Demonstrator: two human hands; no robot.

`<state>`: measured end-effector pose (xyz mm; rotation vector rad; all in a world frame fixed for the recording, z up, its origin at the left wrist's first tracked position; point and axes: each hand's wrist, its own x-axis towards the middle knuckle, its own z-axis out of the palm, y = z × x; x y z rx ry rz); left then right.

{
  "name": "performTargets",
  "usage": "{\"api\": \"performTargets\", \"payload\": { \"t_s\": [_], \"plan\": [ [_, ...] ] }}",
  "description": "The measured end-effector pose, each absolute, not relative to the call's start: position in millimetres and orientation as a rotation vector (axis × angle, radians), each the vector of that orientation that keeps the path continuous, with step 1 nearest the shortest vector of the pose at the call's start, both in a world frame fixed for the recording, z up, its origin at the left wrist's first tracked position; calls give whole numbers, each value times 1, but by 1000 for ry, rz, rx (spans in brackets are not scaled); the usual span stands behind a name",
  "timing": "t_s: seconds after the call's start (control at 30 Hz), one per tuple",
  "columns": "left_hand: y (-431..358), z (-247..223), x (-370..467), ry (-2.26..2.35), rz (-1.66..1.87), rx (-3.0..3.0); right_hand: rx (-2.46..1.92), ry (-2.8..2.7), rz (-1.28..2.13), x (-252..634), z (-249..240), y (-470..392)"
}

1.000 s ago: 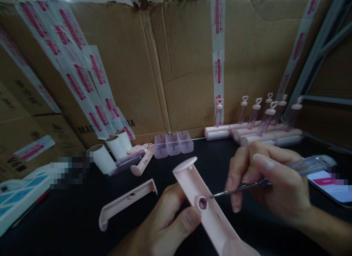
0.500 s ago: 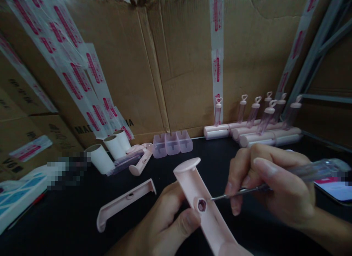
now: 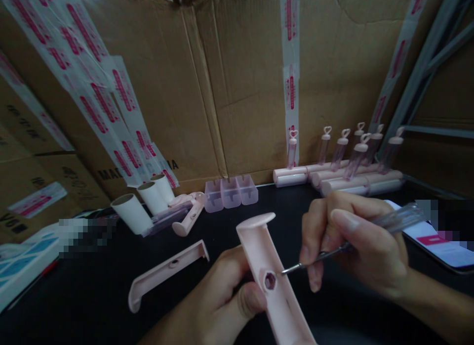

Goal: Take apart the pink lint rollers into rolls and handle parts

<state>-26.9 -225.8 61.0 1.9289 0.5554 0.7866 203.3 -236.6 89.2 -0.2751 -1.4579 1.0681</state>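
Observation:
My left hand (image 3: 225,295) grips a pale pink, trough-shaped plastic holder (image 3: 257,243) with a rounded end cap and a hexagonal hole in its floor. The thumb presses beside that hole. In my right hand (image 3: 355,246) is a thin screwdriver (image 3: 398,219) with a clear handle, fingers closed round it. Its metal tip reaches into the holder, just right of the hole; whether it touches the plastic I cannot tell. A second pink holder (image 3: 155,278) lies on the black table to the left. The lower end of the held piece runs out of view.
Three white tubes (image 3: 131,214) stand at left beside loose pink parts (image 3: 190,219). A clear three-part box (image 3: 231,194) sits at the back. Pink rollers (image 3: 291,176) with several clear tubes (image 3: 357,159) line the back right. A phone (image 3: 440,243) lies at right; cardboard (image 3: 252,88) walls the rear.
My right hand has shifted slightly left, with the screwdriver's handle drawn left, uncovering more of the phone. The holder has tilted slightly in my left hand.

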Motion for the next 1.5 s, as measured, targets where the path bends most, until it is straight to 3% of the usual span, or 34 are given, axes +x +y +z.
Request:
{"api": "performTargets", "payload": {
  "t_s": [0.57,1.13,1.5],
  "plan": [
    [-225,61,-20,622,764,1713,-328,-1443,965,200,85,-242],
    [-222,69,-20,636,697,1694,-205,-1277,1226,194,78,-229],
    [-223,71,-19,609,679,1807,-363,-1574,924,205,83,-239]
  ]
}}
